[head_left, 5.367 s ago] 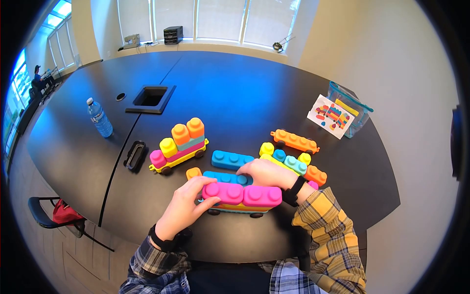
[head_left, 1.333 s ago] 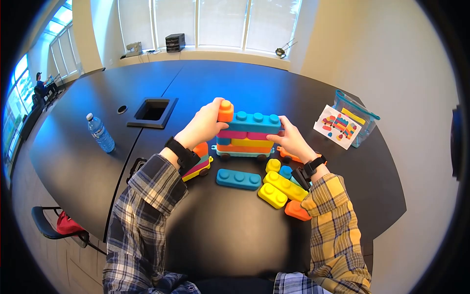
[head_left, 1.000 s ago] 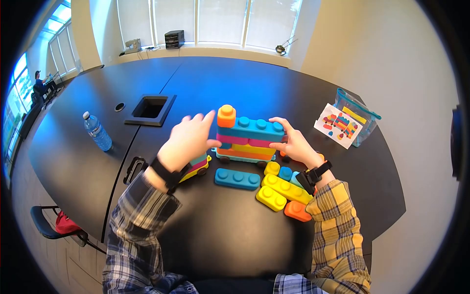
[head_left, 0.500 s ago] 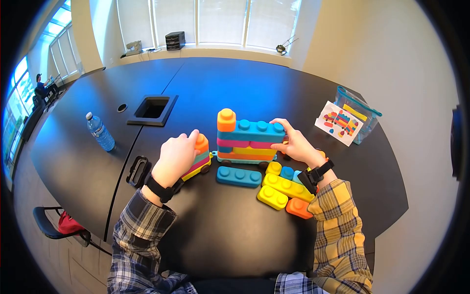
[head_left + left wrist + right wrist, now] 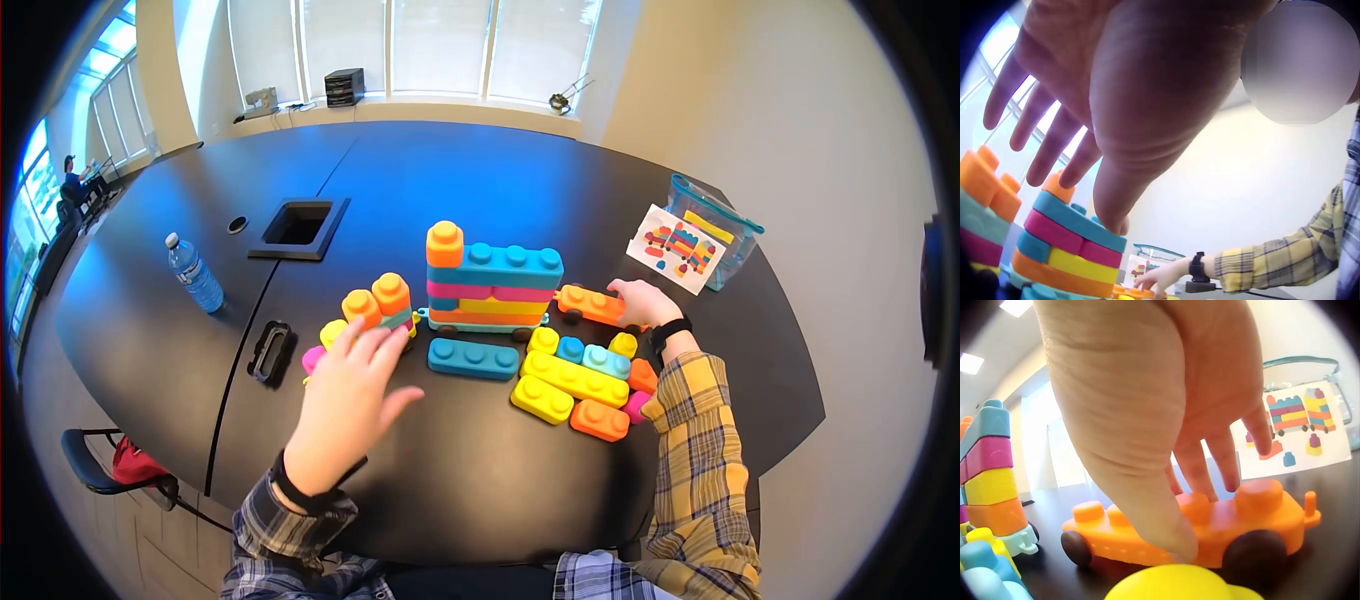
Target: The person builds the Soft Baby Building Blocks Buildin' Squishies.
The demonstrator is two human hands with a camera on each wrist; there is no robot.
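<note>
My right hand [image 5: 648,303] grips the orange toy train car [image 5: 1210,525] by its rear part, thumb on the near side and fingers over the far side. Its black wheels are near the table. My left hand [image 5: 345,405] is raised with fingers spread and holds nothing, in front of the yellow-based train car with orange blocks [image 5: 391,293], which it partly hides. Between the two cars stands the tall block-stacked car [image 5: 490,290], topped by a long blue block and an orange block [image 5: 445,245] at its left end.
Loose blocks lie near the right hand: a long yellow block [image 5: 575,378], a short yellow one [image 5: 541,400], an orange one [image 5: 600,420]. A long blue block [image 5: 473,359] lies in front of the tall car. A picture card [image 5: 677,250] leans on a clear bag [image 5: 735,262]; a water bottle [image 5: 195,273] stands left.
Earlier both hands pressed the blue and orange blocks onto the tall car. The left hand then went to the yellow-based car and drew back; the right left the tall car for the orange car.
</note>
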